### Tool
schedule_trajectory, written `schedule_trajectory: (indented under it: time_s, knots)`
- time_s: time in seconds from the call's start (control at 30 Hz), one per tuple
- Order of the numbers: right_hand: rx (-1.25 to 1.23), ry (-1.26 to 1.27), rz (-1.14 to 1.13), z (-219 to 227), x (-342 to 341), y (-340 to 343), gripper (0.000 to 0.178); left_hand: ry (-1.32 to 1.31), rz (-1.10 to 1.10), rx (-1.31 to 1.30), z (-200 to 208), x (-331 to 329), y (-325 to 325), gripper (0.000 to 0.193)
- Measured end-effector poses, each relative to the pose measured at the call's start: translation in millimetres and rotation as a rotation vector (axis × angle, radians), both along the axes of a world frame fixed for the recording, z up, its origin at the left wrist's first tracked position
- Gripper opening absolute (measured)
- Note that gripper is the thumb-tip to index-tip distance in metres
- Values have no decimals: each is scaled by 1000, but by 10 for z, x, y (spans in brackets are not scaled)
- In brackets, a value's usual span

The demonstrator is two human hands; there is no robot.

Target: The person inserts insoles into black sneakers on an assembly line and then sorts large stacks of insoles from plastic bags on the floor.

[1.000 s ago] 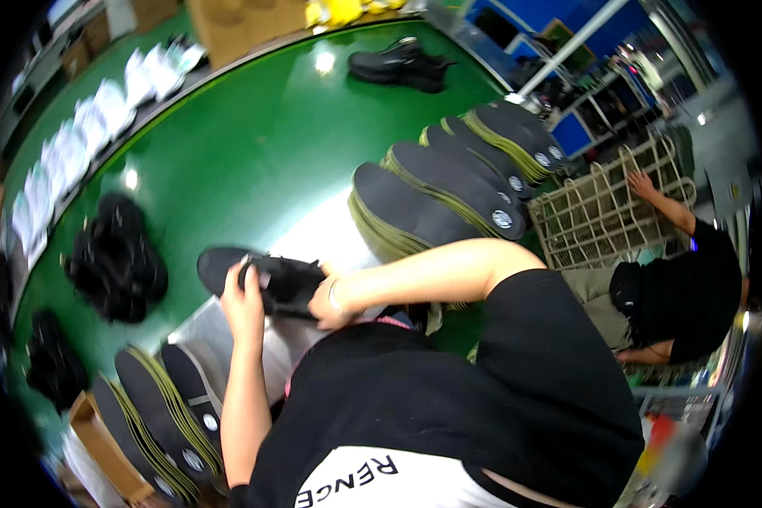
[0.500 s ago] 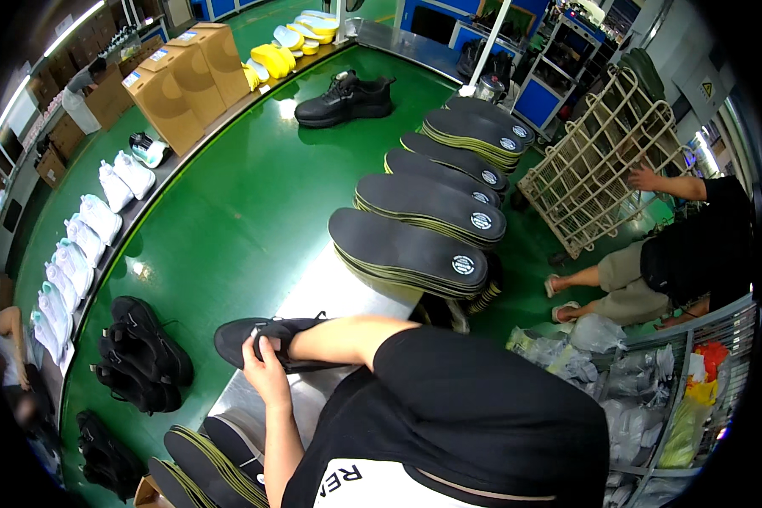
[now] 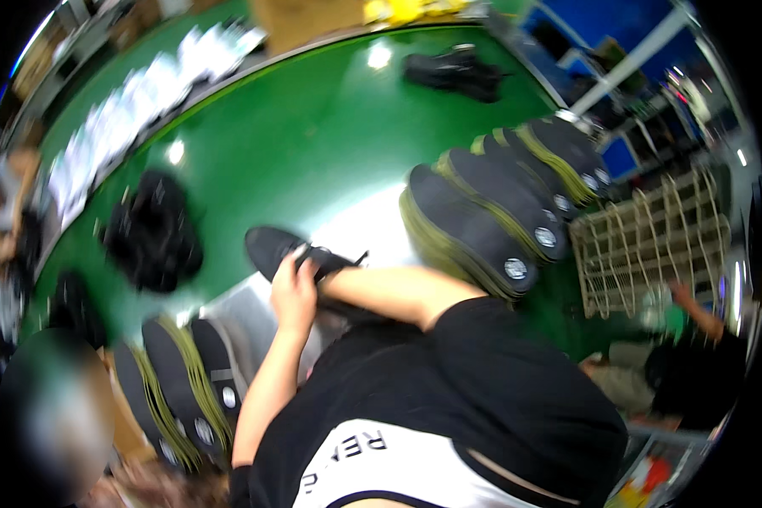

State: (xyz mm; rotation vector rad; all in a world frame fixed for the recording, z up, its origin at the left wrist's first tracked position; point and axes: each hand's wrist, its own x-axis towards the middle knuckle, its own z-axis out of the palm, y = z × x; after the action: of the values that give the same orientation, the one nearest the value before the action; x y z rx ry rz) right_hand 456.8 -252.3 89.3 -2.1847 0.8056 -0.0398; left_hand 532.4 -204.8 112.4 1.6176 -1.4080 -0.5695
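Observation:
A black shoe (image 3: 267, 248) lies in front of me at the edge of the green work surface, beside a bare metal plate (image 3: 368, 224). My left hand (image 3: 293, 292) is closed on the shoe's upper near the tongue, thumb and fingers pinching it. My right forearm reaches across from the right into the shoe's opening; the right hand is hidden there and its fingers do not show. To the right stand stacks of dark insoles (image 3: 474, 233) with yellow-green edges. More insole stacks (image 3: 182, 381) stand at the lower left, by my left forearm.
Black shoes (image 3: 152, 233) stand at the left, and another black shoe (image 3: 453, 74) sits at the far side. White shoes (image 3: 157, 85) line the far-left ledge. A person (image 3: 686, 372) is near a wire cage cart (image 3: 652, 245). A blurred head (image 3: 55, 415) is close at lower left.
The view has turned, so the table and insoles appear shifted, with blur. Both arms stay at the shoe. A blurred head has come in at the lower left.

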Motion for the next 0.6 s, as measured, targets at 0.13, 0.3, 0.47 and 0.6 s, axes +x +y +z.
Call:
schedule_trajectory:
  time_s: [0.13,0.3,0.47,0.6]
  knots:
    - [107,356,281,180,-237,-18,35,-55,7,-45,-17,15,5,19]
    - [283,485,358,525,-444,-65,35,20,34,96,-72,-34,8,22]
    - [-35,820,831,699,-868,242,67,-20,15,102,-85,-158,-4,21]
    - [-112,811,760,588,-902,303,66,54,13,96,-84,-159,-22,20]
